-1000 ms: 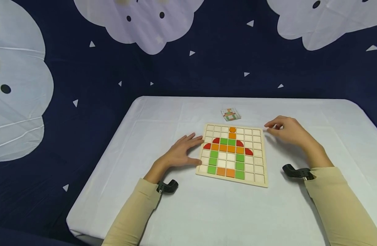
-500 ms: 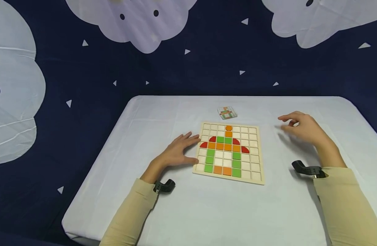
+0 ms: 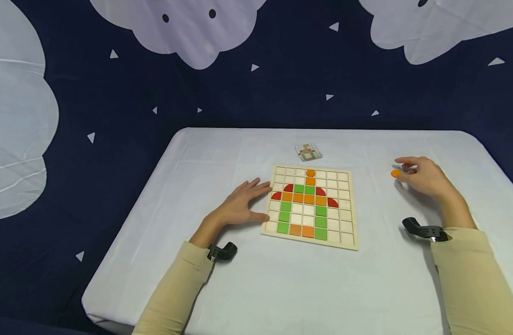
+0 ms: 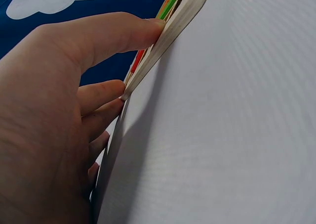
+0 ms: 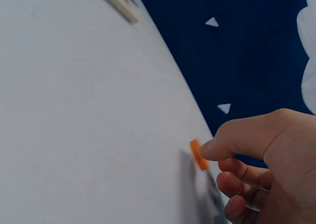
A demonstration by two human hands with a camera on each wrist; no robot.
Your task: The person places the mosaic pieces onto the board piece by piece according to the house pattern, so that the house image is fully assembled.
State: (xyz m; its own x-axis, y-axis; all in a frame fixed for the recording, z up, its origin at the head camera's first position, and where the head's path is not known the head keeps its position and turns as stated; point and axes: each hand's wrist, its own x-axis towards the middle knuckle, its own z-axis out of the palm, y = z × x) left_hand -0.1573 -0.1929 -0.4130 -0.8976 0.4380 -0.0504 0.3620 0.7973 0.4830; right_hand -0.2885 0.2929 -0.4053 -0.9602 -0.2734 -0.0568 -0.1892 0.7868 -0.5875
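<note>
In the head view, my left hand point(image 3: 240, 205) lies at the left edge of a wooden grid board point(image 3: 342, 238), fingers spread. The left wrist view shows its thumb and fingertips touching the board's rim point(image 4: 180, 23). Green, orange and red tiles make a figure on the board, topped by an orange round tile point(image 3: 310, 173). Right of the board, over the table, my right hand point(image 3: 428, 176) pinches a second orange round tile point(image 3: 396, 173) at its thumb tip. In the right wrist view, this orange tile point(image 5: 198, 155) appears edge-on; the opposing finger is mostly hidden.
A small pattern card point(image 3: 308, 152) lies beyond the board, showing a similar figure. White cloth covers the table point(image 3: 239, 288). A dark blue curtain point(image 3: 289, 97) with clouds and triangles hangs behind the table.
My right hand has moved rightward, away from the board, and the orange round tile has come into sight at its fingertips. My left hand stays at the board's left edge.
</note>
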